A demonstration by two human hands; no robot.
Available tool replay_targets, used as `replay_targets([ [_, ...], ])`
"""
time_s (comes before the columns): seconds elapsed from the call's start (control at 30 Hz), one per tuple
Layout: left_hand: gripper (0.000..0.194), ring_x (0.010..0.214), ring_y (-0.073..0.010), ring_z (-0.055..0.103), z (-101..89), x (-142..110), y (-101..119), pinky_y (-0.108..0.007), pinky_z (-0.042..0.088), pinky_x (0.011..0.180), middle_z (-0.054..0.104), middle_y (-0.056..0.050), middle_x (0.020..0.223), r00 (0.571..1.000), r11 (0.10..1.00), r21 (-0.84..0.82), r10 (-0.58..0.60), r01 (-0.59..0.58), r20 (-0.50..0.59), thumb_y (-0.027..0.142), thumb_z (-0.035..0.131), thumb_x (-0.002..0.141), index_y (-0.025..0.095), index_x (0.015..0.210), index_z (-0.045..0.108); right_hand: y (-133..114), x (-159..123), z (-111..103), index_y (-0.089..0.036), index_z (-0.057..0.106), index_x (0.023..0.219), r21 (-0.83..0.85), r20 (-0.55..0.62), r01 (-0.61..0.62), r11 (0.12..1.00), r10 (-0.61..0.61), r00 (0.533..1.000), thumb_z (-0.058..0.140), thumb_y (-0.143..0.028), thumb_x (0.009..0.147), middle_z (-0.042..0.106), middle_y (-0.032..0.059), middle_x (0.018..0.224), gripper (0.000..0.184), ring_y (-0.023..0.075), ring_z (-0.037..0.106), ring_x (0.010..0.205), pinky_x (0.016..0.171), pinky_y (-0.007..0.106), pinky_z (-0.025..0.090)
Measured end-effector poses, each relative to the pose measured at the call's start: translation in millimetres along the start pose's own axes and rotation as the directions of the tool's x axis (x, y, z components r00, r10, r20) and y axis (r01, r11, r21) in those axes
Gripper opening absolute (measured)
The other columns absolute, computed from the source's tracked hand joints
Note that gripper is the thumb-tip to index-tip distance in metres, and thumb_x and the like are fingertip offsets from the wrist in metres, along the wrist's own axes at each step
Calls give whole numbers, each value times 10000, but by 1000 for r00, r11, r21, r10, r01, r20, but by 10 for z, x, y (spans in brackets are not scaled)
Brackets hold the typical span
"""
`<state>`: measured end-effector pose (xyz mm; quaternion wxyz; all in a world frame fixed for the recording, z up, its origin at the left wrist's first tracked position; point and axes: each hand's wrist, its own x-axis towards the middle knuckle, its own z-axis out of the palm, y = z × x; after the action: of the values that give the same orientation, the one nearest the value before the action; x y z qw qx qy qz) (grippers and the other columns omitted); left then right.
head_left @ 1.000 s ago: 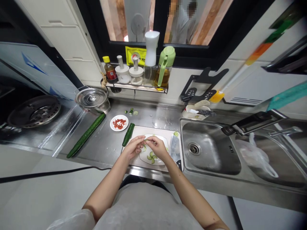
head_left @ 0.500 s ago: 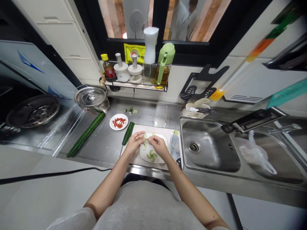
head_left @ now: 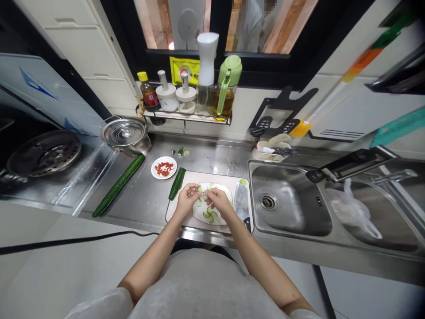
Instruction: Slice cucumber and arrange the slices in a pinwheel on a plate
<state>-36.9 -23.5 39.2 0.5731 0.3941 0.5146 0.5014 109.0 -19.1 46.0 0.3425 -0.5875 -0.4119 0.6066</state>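
A white plate with thin cucumber slices on it lies on the cutting board; several slices form a pinwheel near its front. My left hand is over the plate's left edge, fingers curled and fingertips pinched; what they hold is too small to make out. Close beside it my right hand pinches what looks like a cucumber slice over the plate. A cleaver lies on the board right of the plate. A cut cucumber rests at the board's left edge.
Left of the board are a small plate of chopped red pieces, a long cucumber and a lidded steel pot. The sink is on the right. A seasoning rack hangs above the counter.
My fingertips have moved slightly apart, and the right hand's fingers have shifted a little. A slice has been added by the pinwheel's top right. The camera view has shifted slightly.
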Motion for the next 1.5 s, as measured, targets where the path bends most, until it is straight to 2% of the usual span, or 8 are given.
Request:
replay_targets([
  [0.13, 326, 599, -58, 471, -65, 44, -100, -183, 376, 600, 542, 32, 732, 1000, 999, 46, -13, 13, -16, 274, 722, 593, 169, 852, 555, 29, 68, -16, -173, 564, 740, -50, 36, -48, 998, 50, 998, 624, -374, 744, 630, 11, 608, 210, 93, 539, 485, 375, 163, 344],
  [0.3, 395, 558, -65, 437, -161, 98, -227, -190, 359, 589, 543, 43, 684, 999, 967, 249, -47, 46, -1, 266, 699, 577, 174, 946, 595, 178, 248, -28, -172, 575, 719, -216, 55, 19, 976, -7, 998, 647, -330, 726, 592, -22, 552, 174, 84, 511, 474, 432, 176, 365],
  [0.5, 201, 594, -108, 499, -201, 78, -376, -209, 341, 597, 582, 30, 651, 998, 786, 615, -52, 61, -32, 224, 651, 662, 199, 859, 680, 332, 388, 19, -178, 617, 696, -544, 0, 39, 838, -46, 999, 649, -296, 712, 621, -18, 661, 123, 103, 540, 611, 549, 201, 371],
  [0.7, 160, 642, -142, 523, -175, 68, -403, -238, 324, 617, 635, -9, 716, 999, 586, 810, -38, 39, -20, 213, 634, 718, 213, 863, 703, 343, 390, 84, -189, 620, 744, -681, -6, 21, 732, -33, 999, 636, -297, 758, 651, 13, 781, 110, 129, 550, 697, 588, 222, 352],
  [1.1, 155, 821, -196, 572, -165, 94, -428, -278, 368, 717, 668, -57, 853, 998, 397, 917, -39, -39, 59, 213, 564, 790, 205, 890, 683, 376, 414, 134, -195, 615, 793, -773, -2, 10, 635, -18, 1000, 593, -320, 807, 658, 29, 821, 127, 146, 547, 735, 555, 231, 290],
  [1.3, 149, 879, -186, 570, -153, 114, -460, -272, 387, 758, 660, -44, 876, 997, 327, 944, -32, -51, 65, 219, 551, 817, 214, 896, 678, 310, 388, 158, -202, 619, 842, -838, 2, 0, 546, 2, 1000, 548, -304, 838, 662, 19, 845, 124, 139, 556, 752, 559, 217, 289],
  [1.5, 130, 885, -185, 562, -155, 118, -463, -276, 397, 773, 644, -42, 865, 996, 296, 952, -21, -82, 92, 192, 557, 811, 212, 872, 670, 273, 361, 184, -208, 610, 868, -898, 13, 11, 441, 2, 1000, 515, -328, 875, 663, 28, 870, 153, 156, 579, 794, 593, 229, 323],
])
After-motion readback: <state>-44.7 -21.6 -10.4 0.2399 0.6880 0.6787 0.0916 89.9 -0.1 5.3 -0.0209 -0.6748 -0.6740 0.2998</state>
